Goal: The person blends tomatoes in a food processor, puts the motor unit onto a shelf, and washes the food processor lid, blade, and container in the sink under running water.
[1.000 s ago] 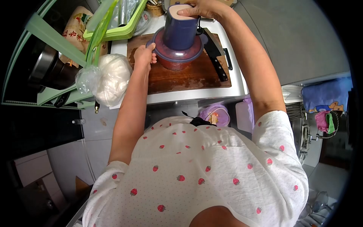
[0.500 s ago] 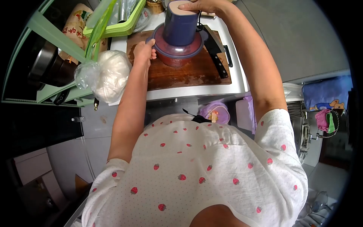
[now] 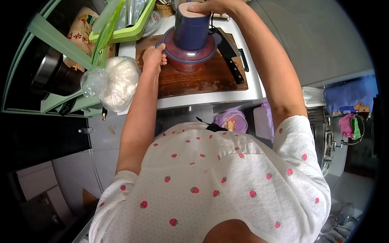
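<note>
Through my feed, the left hand (image 3: pixel 153 59) gripped the chopper (image 3: pixel 191 38) by its rim handle (image 3: pixel 159 44); the right hand (image 3: pixel 214 6) lay atop the chopper, grip unclear.

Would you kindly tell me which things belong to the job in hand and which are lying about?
In use: blue appliance top, right hand on it; reddish bowl; cutting board underneath.

Apparently lying about: knife; plastic bag; green basket; blue towel.

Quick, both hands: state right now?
Left hand: closed, holding the side handle of the blue appliance.
Right hand: thumb on the appliance's pale top; other fingers not clearly visible, so grip cannot be told.
</note>
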Motion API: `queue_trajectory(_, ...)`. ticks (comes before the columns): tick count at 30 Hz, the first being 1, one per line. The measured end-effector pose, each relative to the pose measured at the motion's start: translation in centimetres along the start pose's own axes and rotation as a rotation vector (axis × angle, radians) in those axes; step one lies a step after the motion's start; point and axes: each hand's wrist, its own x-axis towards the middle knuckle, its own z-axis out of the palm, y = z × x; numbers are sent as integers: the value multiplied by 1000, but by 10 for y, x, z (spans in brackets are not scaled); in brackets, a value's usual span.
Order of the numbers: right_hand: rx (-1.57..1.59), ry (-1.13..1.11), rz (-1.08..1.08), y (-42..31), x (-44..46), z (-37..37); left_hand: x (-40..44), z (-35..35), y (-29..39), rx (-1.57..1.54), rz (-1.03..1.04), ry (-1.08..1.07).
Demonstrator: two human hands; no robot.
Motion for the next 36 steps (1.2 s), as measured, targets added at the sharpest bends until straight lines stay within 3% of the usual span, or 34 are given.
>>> queue_trajectory(4,19,25,67,-15,-9,-9,2,1,0,13,-7,0)
queue_trajectory(16,-24,9,-3,6,10,3,2,0,-1,16,-6,7)
queue_trajectory(24,6,208,19,7,2,7,2,0,-1,6,-2,0)
queue_trajectory(30,22,2,-3,2,3,-1,2,-1,-3,-19,0,-19)
queue_trajectory(36,-28,64,-63,10,9,7,2,0,-2,-13,-2,-6)
